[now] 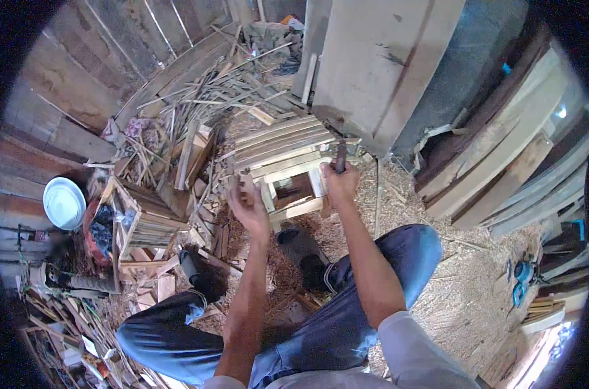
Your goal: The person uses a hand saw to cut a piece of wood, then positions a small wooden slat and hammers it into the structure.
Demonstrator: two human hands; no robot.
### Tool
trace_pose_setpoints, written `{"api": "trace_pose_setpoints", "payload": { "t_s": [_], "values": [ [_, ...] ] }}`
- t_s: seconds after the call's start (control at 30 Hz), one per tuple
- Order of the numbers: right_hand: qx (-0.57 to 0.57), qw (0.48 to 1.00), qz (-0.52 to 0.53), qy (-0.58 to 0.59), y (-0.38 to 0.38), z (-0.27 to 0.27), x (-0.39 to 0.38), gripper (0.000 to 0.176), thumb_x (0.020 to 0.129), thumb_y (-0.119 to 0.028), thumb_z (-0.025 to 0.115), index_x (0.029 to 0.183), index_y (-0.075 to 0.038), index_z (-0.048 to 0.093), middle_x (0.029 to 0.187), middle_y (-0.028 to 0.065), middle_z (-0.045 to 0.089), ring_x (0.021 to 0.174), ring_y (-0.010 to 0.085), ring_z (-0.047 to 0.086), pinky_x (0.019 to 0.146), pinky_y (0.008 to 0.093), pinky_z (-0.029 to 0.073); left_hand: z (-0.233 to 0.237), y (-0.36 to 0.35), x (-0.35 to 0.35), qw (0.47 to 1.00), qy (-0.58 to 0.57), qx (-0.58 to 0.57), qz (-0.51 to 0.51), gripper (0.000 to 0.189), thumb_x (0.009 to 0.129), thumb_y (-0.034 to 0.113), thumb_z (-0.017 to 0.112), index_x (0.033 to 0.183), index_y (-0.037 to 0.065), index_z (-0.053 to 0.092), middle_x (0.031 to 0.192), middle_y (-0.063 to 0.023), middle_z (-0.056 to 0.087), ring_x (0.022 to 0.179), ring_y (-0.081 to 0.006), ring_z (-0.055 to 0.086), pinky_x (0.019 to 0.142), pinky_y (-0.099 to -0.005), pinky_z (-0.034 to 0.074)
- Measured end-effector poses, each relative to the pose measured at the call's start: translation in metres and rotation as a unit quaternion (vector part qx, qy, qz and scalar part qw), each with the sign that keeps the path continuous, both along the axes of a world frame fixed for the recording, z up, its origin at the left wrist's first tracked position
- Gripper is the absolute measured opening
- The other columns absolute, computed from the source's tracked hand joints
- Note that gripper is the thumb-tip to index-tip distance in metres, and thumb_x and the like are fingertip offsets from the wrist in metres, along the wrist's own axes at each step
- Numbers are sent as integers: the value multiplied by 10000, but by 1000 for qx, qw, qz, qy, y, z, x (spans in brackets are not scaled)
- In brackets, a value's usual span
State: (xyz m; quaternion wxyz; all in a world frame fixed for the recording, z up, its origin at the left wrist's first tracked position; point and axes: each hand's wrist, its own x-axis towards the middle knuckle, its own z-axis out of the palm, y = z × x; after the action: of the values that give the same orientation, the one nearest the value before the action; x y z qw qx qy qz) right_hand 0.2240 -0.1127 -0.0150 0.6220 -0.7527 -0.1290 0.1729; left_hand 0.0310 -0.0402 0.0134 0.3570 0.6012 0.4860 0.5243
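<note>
A small rectangular wooden frame (296, 209) with an opening in its middle lies in front of me, beside a slatted wooden piece (281, 141). My left hand (248, 206) is at the frame's left end, its fingers raised and apart. At the frame's right end, my right hand (340, 183) is closed round a dark tool (341, 155) that stands up from the fist; its exact kind cannot be made out. Part of the right hand rests against the frame's right side.
Scrap sticks (223, 91) are heaped behind the slatted piece. A wooden crate (145, 220) and a white basin (64, 203) are at the left. Large boards (372, 65) stand behind, and long planks (502, 142) lean at the right. Wood shavings (450, 305) cover the floor.
</note>
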Motion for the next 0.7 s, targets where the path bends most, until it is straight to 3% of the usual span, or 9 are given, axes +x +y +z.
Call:
{"api": "trace_pose_setpoints", "payload": {
  "t_s": [0.03, 0.1, 0.17, 0.23, 0.37, 0.43, 0.53, 0.7],
  "values": [
    [-1, 1000, -4, -2, -1, 5, -1, 247, 737, -116, 791, 907, -4, 650, 765, 36, 639, 680, 133, 564, 653, 308, 473, 13, -1, 5, 993, 41, 94, 57, 410, 875, 181, 672, 1228, -1, 573, 1070, -163, 598, 1041, -274, 543, 926, -384, 419],
    [-30, 998, -14, -49, -3, 11, -5, 262, 742, -112, 789, 925, 7, 645, 783, 42, 641, 701, 137, 568, 669, 310, 477, 30, -6, 19, 994, 42, 93, 34, 368, 859, 183, 686, 1180, 25, 600, 1091, -165, 575, 1057, -300, 536, 930, -421, 413],
    [-3, 999, -18, -35, -4, 16, -7, 262, 748, -114, 788, 929, 16, 650, 804, 50, 652, 711, 146, 577, 675, 317, 479, 37, -4, 33, 936, 240, 198, -167, 315, 828, 159, 702, 1106, 33, 622, 1125, -154, 596, 1065, -314, 548, 883, -420, 429],
    [35, 999, 2, -31, -3, 12, -6, 267, 752, -121, 788, 934, 22, 654, 817, 67, 664, 720, 147, 589, 684, 317, 484, 34, 6, 52, 879, 238, 253, -328, 285, 808, 161, 695, 1066, 53, 638, 1121, -136, 589, 1089, -337, 530, 897, -432, 422],
    [-40, 999, -13, -35, -3, 25, -7, 268, 753, -123, 787, 927, 27, 648, 802, 69, 661, 706, 144, 589, 672, 318, 487, 29, 26, 62, 837, 266, 309, -366, 264, 819, 142, 666, 1073, 76, 647, 1177, -104, 590, 1118, -320, 523, 943, -444, 417],
    [-19, 999, -19, -31, -6, 24, -9, 284, 713, -146, 801, 908, -7, 648, 765, 120, 681, 665, 243, 642, 662, 376, 504, 30, 31, 61, 828, 291, 288, -383, 276, 824, 138, 648, 1095, 84, 648, 1218, -95, 579, 1129, -320, 514, 966, -444, 417],
    [5, 1000, -5, -15, -5, 23, -8, 279, 728, -145, 798, 907, -9, 634, 708, 74, 644, 613, 195, 605, 608, 366, 490, 26, 35, 63, 799, 313, 329, -394, 358, 783, 93, 631, 1141, 103, 642, 1240, -61, 571, 1131, -310, 507, 979, -435, 418],
    [88, 996, -9, 32, -14, 43, -10, 241, 770, -143, 778, 892, -15, 614, 653, 36, 594, 560, 133, 543, 541, 337, 464, 24, 38, 63, 795, 329, 316, -400, 420, 762, 76, 624, 1180, 120, 633, 1219, -44, 577, 1062, -293, 516, 925, -424, 433]
  ]
}}
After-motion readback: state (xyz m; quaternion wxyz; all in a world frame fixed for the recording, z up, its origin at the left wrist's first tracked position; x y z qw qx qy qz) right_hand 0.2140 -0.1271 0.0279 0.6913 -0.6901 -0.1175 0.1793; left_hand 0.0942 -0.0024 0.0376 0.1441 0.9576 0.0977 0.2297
